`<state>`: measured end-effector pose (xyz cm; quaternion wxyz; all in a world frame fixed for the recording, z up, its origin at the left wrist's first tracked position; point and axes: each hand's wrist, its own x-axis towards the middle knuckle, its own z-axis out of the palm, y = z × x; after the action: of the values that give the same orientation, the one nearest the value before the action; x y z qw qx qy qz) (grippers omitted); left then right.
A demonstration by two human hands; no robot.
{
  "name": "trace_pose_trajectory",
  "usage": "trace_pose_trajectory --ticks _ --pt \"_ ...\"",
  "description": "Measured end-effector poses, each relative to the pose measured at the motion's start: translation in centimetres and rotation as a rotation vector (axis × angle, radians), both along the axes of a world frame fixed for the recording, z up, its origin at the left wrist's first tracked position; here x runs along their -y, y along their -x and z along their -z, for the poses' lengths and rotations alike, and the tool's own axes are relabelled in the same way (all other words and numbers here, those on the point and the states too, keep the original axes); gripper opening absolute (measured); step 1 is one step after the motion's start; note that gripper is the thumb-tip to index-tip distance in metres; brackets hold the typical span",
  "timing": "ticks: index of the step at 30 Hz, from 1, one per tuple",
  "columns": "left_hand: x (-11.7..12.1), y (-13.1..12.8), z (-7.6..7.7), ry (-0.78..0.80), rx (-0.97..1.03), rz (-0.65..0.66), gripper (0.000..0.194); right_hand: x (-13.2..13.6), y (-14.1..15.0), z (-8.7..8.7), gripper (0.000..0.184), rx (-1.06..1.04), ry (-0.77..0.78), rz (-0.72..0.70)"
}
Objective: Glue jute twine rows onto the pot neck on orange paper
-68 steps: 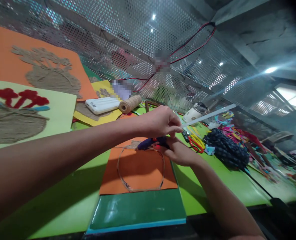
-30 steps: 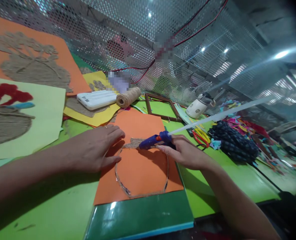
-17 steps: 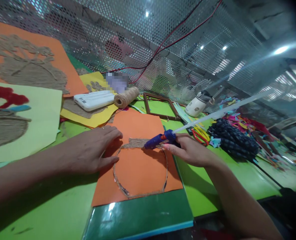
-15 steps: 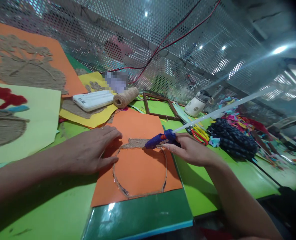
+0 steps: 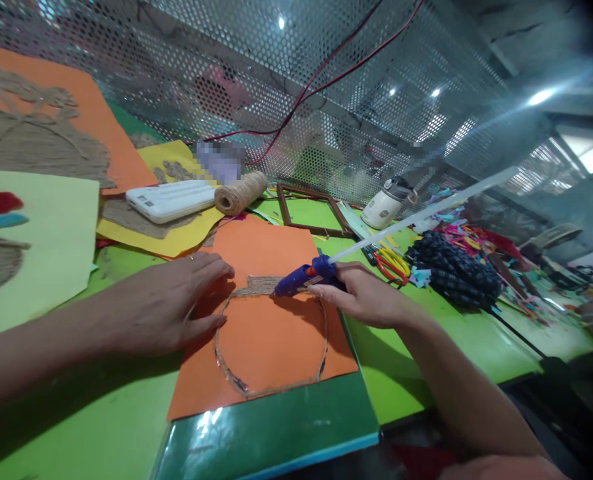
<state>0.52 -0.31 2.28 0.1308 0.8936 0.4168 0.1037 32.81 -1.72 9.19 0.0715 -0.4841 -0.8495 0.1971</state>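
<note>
An orange sheet of card (image 5: 276,340) lies on a dark green glossy board (image 5: 271,433). Brown twine (image 5: 325,327) glued on it traces a round vase outline, with a filled band of twine (image 5: 261,285) at the neck. My right hand (image 5: 361,293) is wrapped round a blue glue gun (image 5: 301,277), a long clear glue stick (image 5: 416,217) jutting from its back. The gun's nozzle points at the right part of the neck band. My left hand (image 5: 191,300) rests on the card's left edge, fingers stretched and holding nothing.
Behind the card lie a twine roll (image 5: 241,193), a white phone-like device (image 5: 171,200) and a brown frame (image 5: 316,210). Finished twine pictures (image 5: 36,127) lie at left. To the right are a white bottle (image 5: 387,203), red-and-yellow-handled tools (image 5: 393,263) and a dark checked cloth bundle (image 5: 453,267).
The camera view has shifted, so everything sits a little further left. The glue gun's tip is slightly further left along the neck band; the left hand stays on the card.
</note>
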Motion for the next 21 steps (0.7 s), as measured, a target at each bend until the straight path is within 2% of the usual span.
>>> trace_pose_trajectory --ticks 9,17,21 --pt "0.2 -0.3 -0.4 0.016 0.026 -0.037 0.025 -0.3 -2.2 -0.6 0.032 0.027 0.003 0.063" --pt "1.1 -1.2 -2.2 0.080 -0.051 -0.049 0.024 -0.2 -0.7 -0.1 0.029 -0.013 0.008 0.018" --pt "0.9 -1.3 -2.2 0.106 -0.091 -0.050 0.027 -0.4 -0.1 0.2 0.033 0.006 0.003 0.009"
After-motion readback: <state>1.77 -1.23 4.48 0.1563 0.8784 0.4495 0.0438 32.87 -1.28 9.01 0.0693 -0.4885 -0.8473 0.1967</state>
